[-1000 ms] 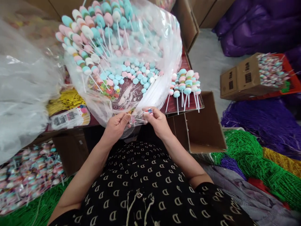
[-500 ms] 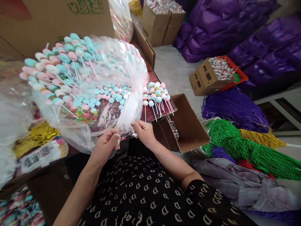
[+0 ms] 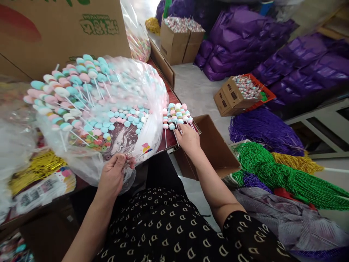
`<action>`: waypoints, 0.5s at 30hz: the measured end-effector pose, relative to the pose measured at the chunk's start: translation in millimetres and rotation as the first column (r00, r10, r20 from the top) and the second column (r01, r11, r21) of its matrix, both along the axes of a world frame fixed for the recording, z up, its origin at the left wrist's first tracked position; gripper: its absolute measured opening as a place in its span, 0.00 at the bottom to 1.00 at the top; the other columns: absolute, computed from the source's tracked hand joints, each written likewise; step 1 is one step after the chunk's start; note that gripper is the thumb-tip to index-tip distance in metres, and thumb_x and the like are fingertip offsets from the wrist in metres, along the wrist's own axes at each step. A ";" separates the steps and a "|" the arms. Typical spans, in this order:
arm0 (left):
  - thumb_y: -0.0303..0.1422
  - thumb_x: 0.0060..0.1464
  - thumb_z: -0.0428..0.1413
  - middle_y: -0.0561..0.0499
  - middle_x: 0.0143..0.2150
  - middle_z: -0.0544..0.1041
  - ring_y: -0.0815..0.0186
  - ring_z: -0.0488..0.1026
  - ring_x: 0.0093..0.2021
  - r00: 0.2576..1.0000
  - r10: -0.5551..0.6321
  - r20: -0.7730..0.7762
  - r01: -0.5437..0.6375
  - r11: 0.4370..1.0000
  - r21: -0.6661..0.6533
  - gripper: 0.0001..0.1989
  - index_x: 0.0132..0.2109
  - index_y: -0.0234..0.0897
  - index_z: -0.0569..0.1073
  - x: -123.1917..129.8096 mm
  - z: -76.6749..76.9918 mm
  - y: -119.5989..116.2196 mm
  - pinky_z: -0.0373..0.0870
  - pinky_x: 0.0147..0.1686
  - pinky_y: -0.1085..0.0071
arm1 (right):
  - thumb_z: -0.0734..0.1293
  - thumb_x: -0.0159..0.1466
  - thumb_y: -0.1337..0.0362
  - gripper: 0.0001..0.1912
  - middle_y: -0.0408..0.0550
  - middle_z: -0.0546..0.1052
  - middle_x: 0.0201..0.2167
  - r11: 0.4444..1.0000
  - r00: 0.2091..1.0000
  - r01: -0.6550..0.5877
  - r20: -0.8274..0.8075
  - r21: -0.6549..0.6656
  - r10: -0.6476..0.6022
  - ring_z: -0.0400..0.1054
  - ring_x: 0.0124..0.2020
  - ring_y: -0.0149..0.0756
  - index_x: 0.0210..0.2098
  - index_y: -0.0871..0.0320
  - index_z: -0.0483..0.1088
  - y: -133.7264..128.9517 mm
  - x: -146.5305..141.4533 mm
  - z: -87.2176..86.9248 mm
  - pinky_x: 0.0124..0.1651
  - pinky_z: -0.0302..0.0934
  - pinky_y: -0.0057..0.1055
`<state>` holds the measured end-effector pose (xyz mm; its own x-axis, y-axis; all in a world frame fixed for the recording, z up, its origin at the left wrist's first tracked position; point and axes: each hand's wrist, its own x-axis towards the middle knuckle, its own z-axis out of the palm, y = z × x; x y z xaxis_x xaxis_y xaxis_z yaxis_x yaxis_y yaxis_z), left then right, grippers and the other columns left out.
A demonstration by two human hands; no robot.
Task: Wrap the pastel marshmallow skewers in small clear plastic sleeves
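Observation:
My left hand (image 3: 113,173) pinches the edge of a clear plastic sleeve (image 3: 146,147) with a coloured print at its far corner. The sleeve lies low in front of the large clear bag. My right hand (image 3: 188,140) reaches over the table's right corner, thumb and fingers slightly apart, at the sticks of a small pile of candy skewers (image 3: 177,112) in pink, blue and white. Whether a stick is between its fingers is hard to see. More candy skewers (image 3: 68,91) lie stacked at the left, on the bag of loose pastel candies (image 3: 131,118).
An open cardboard box (image 3: 218,145) stands below the table's right corner. Gold twist ties (image 3: 38,165) and printed sleeves (image 3: 45,189) lie at the left. Boxes of wrapped candy (image 3: 237,94), purple sacks (image 3: 242,36) and green bead strands (image 3: 272,167) are on the floor.
My right hand has let go of the clear sleeve and moved right and up to the small pile of skewers. My left hand keeps the sleeve and has shifted slightly left.

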<state>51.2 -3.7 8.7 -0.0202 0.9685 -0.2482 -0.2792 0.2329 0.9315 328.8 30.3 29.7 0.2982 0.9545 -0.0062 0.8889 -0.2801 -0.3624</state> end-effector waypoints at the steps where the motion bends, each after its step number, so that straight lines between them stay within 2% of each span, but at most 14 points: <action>1: 0.51 0.45 0.73 0.53 0.27 0.80 0.69 0.75 0.25 1.000 -0.005 0.018 0.005 1.000 0.006 0.22 0.31 0.38 0.77 -0.2 -0.1 0.0 0.75 0.27 0.73 | 0.63 0.73 0.58 0.16 0.57 0.81 0.52 0.998 0.999 0.006 0.048 -0.067 -0.003 0.76 0.50 0.48 0.54 0.56 0.76 1.9 1.0 0.6 0.47 0.65 0.34; 5: 0.47 0.48 0.72 0.57 0.21 0.73 0.71 0.70 0.22 0.997 0.013 0.071 -0.015 1.000 0.026 0.19 0.31 0.39 0.76 -2.8 -0.7 0.9 0.73 0.24 0.73 | 0.62 0.73 0.58 0.16 0.58 0.84 0.45 0.975 0.993 0.019 0.120 -0.220 0.008 0.78 0.46 0.49 0.54 0.56 0.75 7.4 -2.1 -2.8 0.45 0.64 0.36; 8: 0.46 0.46 0.74 0.58 0.22 0.72 0.74 0.64 0.20 0.993 0.026 0.118 -0.029 0.999 0.028 0.19 0.31 0.38 0.76 -5.9 -1.8 2.6 0.72 0.23 0.73 | 0.60 0.74 0.59 0.17 0.60 0.85 0.44 0.972 0.989 0.036 0.146 -0.234 -0.002 0.79 0.46 0.50 0.53 0.57 0.77 10.4 -4.2 -8.3 0.45 0.63 0.36; 10: 0.46 0.44 0.75 0.58 0.25 0.73 0.76 0.63 0.19 0.985 0.034 0.167 -0.039 0.999 0.026 0.20 0.31 0.38 0.76 -9.1 -3.9 4.2 0.71 0.22 0.73 | 0.59 0.74 0.61 0.18 0.60 0.85 0.43 0.979 0.990 0.066 0.137 -0.191 -0.039 0.79 0.45 0.50 0.52 0.57 0.78 10.9 -3.2 -12.4 0.45 0.63 0.36; 12: 0.46 0.43 0.75 0.59 0.22 0.71 0.74 0.63 0.18 0.977 0.013 0.213 -0.017 1.000 0.018 0.20 0.31 0.39 0.77 -14.0 -7.1 6.7 0.69 0.21 0.72 | 0.58 0.74 0.63 0.18 0.59 0.85 0.42 0.989 0.993 0.095 0.076 -0.109 -0.087 0.79 0.42 0.47 0.51 0.58 0.79 9.2 -0.9 -16.5 0.44 0.63 0.34; 15: 0.48 0.42 0.75 0.60 0.16 0.63 0.70 0.65 0.19 0.957 -0.090 0.275 0.090 0.996 0.010 0.20 0.31 0.40 0.77 -24.6 -12.0 11.8 0.68 0.23 0.71 | 0.61 0.72 0.60 0.16 0.52 0.84 0.32 0.988 0.978 0.129 -0.176 0.079 -0.114 0.76 0.33 0.40 0.46 0.58 0.80 2.2 2.6 -23.0 0.38 0.64 0.30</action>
<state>26.6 8.1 -3.3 0.1362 0.9626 -0.2343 -0.5019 0.2709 0.8214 331.4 32.5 6.6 0.4139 0.9102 0.0164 0.7730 -0.3419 -0.5344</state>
